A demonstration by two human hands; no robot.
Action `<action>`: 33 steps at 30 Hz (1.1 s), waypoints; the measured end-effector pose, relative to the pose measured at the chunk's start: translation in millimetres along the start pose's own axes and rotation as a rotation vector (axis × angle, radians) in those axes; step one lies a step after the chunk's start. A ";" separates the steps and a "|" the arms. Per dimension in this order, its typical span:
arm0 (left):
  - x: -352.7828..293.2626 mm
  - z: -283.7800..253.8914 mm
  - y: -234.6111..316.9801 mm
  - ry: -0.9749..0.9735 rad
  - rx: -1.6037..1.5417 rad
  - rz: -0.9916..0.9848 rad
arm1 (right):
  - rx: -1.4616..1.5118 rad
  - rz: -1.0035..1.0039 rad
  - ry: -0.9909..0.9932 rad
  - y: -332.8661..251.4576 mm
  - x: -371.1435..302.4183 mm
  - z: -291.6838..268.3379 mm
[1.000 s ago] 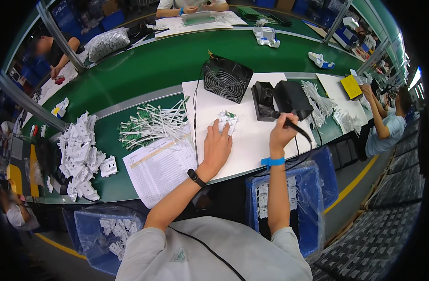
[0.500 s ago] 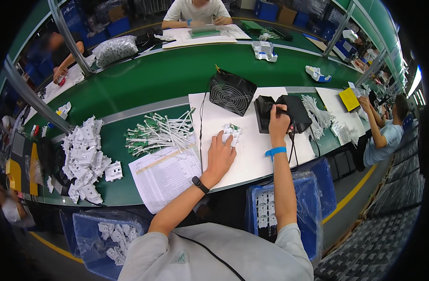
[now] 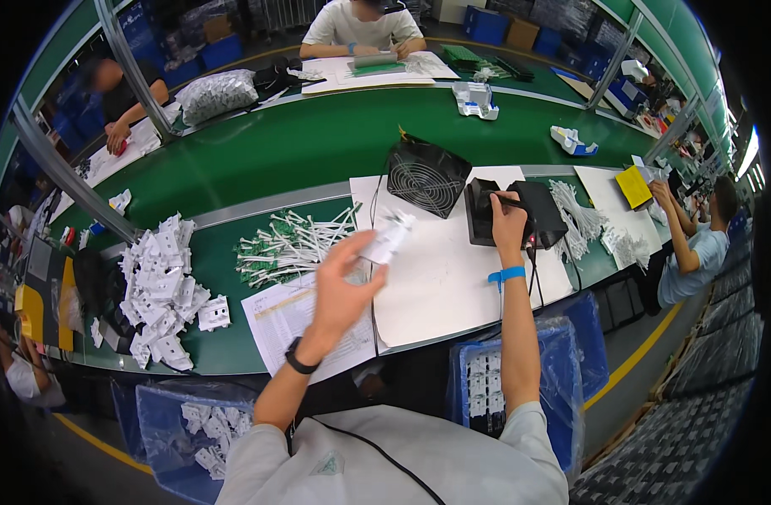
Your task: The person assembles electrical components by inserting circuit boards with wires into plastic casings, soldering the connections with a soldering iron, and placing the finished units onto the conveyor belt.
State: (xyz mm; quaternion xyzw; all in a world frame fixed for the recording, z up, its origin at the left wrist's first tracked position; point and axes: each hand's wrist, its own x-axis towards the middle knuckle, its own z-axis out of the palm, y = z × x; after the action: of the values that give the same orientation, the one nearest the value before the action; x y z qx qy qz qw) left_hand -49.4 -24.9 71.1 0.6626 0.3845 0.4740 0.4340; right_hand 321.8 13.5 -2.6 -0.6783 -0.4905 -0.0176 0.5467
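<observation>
White part (image 3: 391,237): was in the air over the left edge of the mat (image 3: 453,290), tilted and blurred by motion, in the left hand (image 3: 343,290).
Left grip: thumb and fingers were closed on the part's near end, its far end jutting past the fingertips; blur hid the exact finger placement.
Right grip: fingers of the right hand (image 3: 509,223) were closed on the black handle of the iron (image 3: 507,199), at the stand (image 3: 479,225); whether the iron was fully seated could not be told.
Just changed: the part had come up off the mat, where the left hand rested on it half a second earlier.
Meaning: with the part lifted and the iron at its stand, handwork on the mat seemed to have paused.
Since the first frame: the right hand had moved from in front of the stand, iron held out and cable arching right, up to the stand itself.
Fan (image 3: 427,183): stood at the mat's far edge, unchanged.
Black box (image 3: 547,217): sat just right of the stand.
Leads (image 3: 288,246): lay piled left of the mat, white with green ends.
Paper (image 3: 272,324): lay nearer the person, partly hidden by the left arm.
Heap (image 3: 158,286): more white parts, farther left, also unchanged.
</observation>
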 end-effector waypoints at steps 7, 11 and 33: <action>63.0 -84.9 -22.7 0.269 0.182 0.075 | -0.106 0.065 0.041 -15.9 -10.3 14.8; 114.1 -105.1 -54.3 0.378 0.355 0.088 | -0.139 0.099 0.042 -13.8 -10.3 22.0; 195.5 -215.4 -159.7 -0.198 1.175 0.021 | -0.555 -0.487 -0.338 -180.1 -86.3 217.1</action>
State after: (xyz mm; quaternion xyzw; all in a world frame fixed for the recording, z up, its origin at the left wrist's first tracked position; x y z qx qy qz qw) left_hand -222.4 252.8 16.0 0.8365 0.5337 0.1221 0.0239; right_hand 42.6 108.3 -7.6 -0.6573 -0.6966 -0.1665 0.2345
